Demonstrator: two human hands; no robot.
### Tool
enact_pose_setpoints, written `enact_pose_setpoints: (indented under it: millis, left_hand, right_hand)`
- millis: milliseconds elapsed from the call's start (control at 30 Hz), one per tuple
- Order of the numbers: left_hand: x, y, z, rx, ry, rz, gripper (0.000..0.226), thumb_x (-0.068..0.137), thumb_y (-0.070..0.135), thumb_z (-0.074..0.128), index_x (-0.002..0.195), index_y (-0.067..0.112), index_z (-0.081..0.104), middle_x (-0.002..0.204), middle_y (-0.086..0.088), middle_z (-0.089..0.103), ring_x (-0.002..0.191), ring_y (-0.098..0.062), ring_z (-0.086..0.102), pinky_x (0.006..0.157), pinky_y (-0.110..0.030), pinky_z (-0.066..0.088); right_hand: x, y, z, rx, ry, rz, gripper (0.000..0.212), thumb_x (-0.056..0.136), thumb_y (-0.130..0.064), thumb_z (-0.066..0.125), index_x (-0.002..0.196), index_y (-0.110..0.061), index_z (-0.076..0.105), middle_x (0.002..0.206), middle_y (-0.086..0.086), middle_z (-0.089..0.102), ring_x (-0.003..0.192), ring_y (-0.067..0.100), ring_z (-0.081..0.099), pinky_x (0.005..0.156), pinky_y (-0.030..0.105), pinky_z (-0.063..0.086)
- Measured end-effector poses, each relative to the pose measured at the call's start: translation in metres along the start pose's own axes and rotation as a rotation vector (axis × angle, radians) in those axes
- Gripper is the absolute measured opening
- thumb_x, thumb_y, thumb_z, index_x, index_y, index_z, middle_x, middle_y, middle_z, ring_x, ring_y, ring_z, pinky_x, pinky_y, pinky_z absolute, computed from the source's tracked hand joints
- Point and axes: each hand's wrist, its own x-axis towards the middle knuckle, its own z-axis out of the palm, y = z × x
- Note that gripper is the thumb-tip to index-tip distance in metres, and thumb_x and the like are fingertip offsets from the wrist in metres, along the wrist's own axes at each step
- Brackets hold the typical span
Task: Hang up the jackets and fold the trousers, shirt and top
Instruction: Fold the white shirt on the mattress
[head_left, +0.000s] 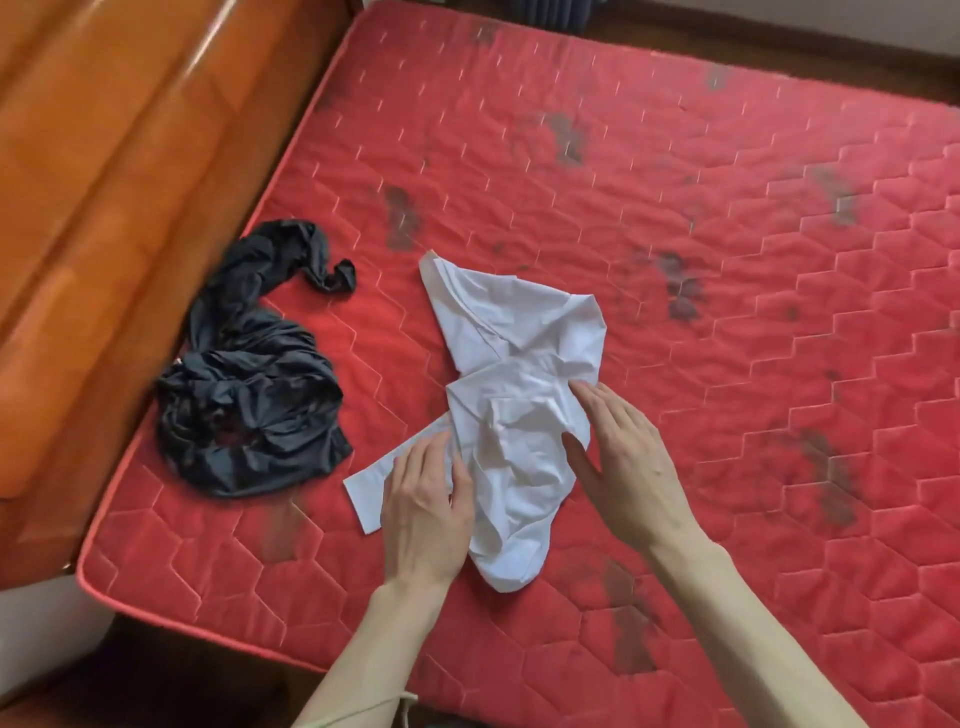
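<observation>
Crumpled white cotton shirt (511, 415): on red quilted mattress (675, 218).
Left hand (423, 506): flat, pressing.
Right hand (623, 457): fingers straight, touching.
Next: spread flat, likely.

head view looks steeply down, close over mattress (571, 156); edges perhaps warped.

no readable text, label, brand, number or sign shows anywhere in this view.

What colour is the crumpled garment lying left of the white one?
Black, or a very dark navy; the crumpled garment shows in the head view, the only one.
</observation>
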Motion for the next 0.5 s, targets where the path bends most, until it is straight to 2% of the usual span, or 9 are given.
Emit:
enact_pose_setpoints:
  millis: [200, 367, 500]
  left_hand:
    - [0.002, -0.052, 0.1, 0.01, -0.103, -0.125, 0.034, 0.102, 0.018, 0.062, 0.133, 0.005, 0.065, 0.124, -0.009, 0.07, 0.118, -0.031, 0.062, 0.1, -0.047, 0.051]
    - [0.008, -0.082, 0.164, 0.009, -0.205, -0.292, 0.049, 0.103, 0.032, 0.059, 0.146, 0.01, 0.052, 0.143, -0.008, 0.06, 0.135, -0.028, 0.053, 0.113, -0.041, 0.041]
    - [0.017, -0.099, 0.198, -0.001, -0.305, -0.445, 0.06, 0.098, 0.041, 0.063, 0.148, 0.016, 0.041, 0.144, -0.006, 0.054, 0.128, -0.03, 0.057, 0.099, -0.042, 0.047]
  right_hand:
    - [0.037, 0.061, 0.094, -0.072, -0.158, -0.025, 0.059, 0.104, -0.024, 0.06, 0.159, -0.016, 0.039, 0.162, 0.0, 0.043, 0.153, 0.02, 0.035, 0.123, 0.036, 0.027]
    - [0.075, 0.095, 0.155, -0.17, -0.281, -0.092, 0.065, 0.107, -0.029, 0.053, 0.165, -0.018, 0.024, 0.169, -0.003, 0.031, 0.158, 0.019, 0.021, 0.127, 0.034, 0.02]
    - [0.099, 0.113, 0.185, -0.213, -0.332, -0.105, 0.073, 0.104, -0.031, 0.057, 0.166, -0.017, 0.018, 0.167, 0.0, 0.033, 0.159, 0.026, 0.016, 0.126, 0.039, 0.017]
